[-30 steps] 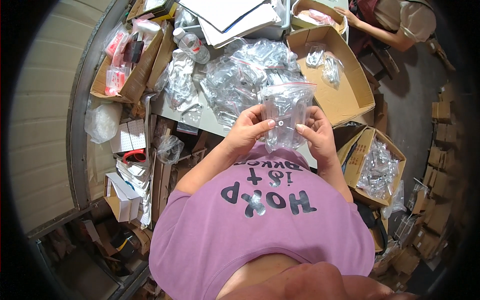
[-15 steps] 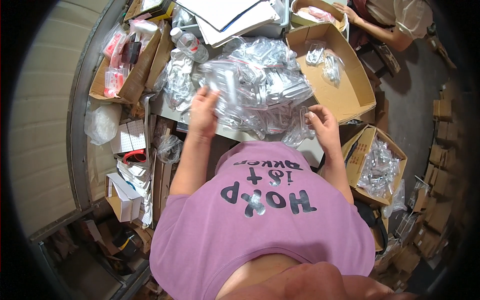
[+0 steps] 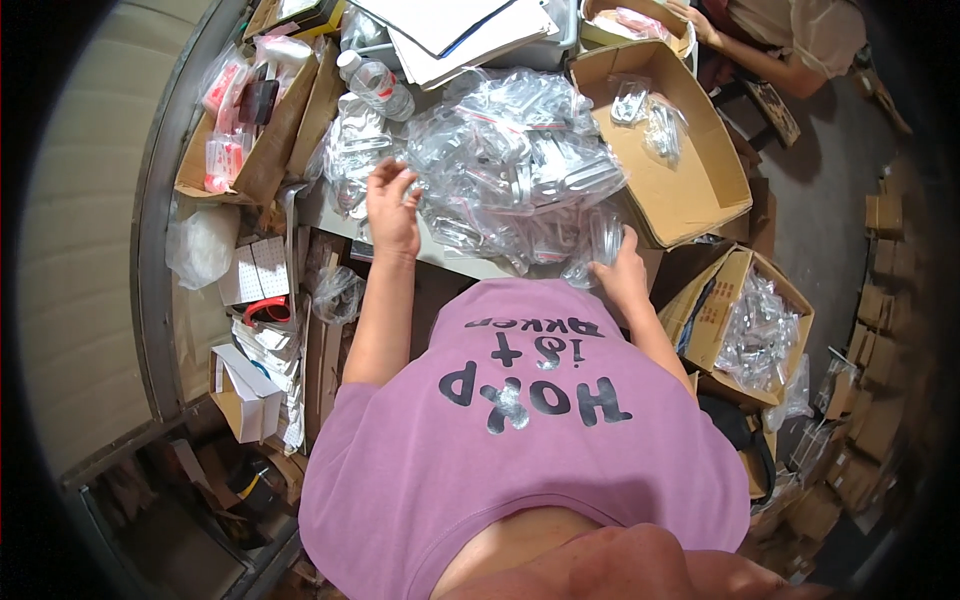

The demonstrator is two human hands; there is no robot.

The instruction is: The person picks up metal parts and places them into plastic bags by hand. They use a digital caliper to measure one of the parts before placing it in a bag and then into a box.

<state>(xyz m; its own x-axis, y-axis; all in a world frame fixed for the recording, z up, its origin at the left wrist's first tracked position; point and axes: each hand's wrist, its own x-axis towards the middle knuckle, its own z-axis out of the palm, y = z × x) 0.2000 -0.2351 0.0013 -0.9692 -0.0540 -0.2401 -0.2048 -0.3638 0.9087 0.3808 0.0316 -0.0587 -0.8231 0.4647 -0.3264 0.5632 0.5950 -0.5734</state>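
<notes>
My left hand [image 3: 394,208] is raised at the left of the table, fingers loosely curled and apart, with nothing visible in it. Just beyond it lies a heap of loose, shiny metal pieces [image 3: 352,165]. To its right spreads a big pile of clear zip bags [image 3: 520,150] filled with silvery, elongated metal parts. At the pile's near right corner, my right hand [image 3: 624,275] grips the side of a clear plastic bag [image 3: 603,240] with slim metal pieces inside. The fingertips are partly hidden by the bag.
An open cardboard box [image 3: 700,190] with a few small bags stands at the right. Another carton [image 3: 755,330] of bagged parts sits lower right. A water bottle [image 3: 376,88] and papers [image 3: 455,45] lie at the back. A person's arm [image 3: 750,60] shows far right.
My left hand has let go of a bag on the pile and drawn back left. My right hand has moved down and closed on the side of the bag at the near right corner.
</notes>
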